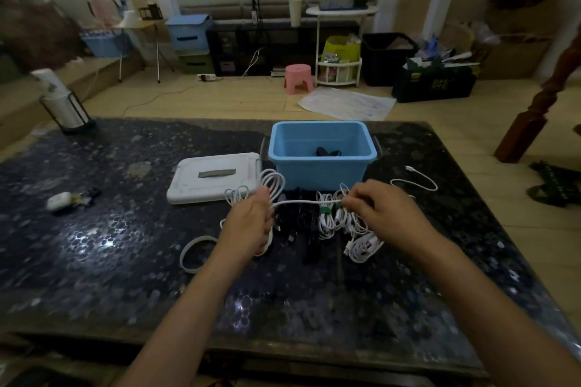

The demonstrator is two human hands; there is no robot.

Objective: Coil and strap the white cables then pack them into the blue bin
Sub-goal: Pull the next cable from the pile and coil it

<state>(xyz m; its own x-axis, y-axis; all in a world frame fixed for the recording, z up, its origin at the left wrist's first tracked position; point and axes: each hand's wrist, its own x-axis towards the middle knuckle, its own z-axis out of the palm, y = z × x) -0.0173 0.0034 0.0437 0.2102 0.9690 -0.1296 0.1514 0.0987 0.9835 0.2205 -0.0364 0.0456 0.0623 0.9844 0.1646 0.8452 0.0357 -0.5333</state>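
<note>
Evidently the coiling is under way, and both hands are placed to serve it. The left hand point(253, 223) grips a half-made coil of thin white cable point(273, 183), fingers curled round the gathered turns so that loops stand up above the grip and more hang below it; holding the bundle at its waist seems meant to keep the turns from springing apart. From that grip a single run of the same cable stretches sideways to the right hand point(380, 212), whose fingertips point(349, 199) pinch it, so the line looks taut enough to lay on as a fresh turn. Beyond the right hand's pinch the free tail of cable with its small plug point(408, 168) trails away across the dark speckled stone tabletop point(110, 229). Directly beneath the stretched run lies a heap of dark cables point(305, 223), and under the right hand's grip sit white cable bundles bound with green straps point(328, 214), kept close, I judge, for packing. Just past both grips stands the open blue plastic bin point(320, 155), something dark at its bottom; its flat white lid point(213, 176) lies beyond the left hand. A loose pale band point(195, 253) rests near the left wrist, plausibly the next strap.
</note>
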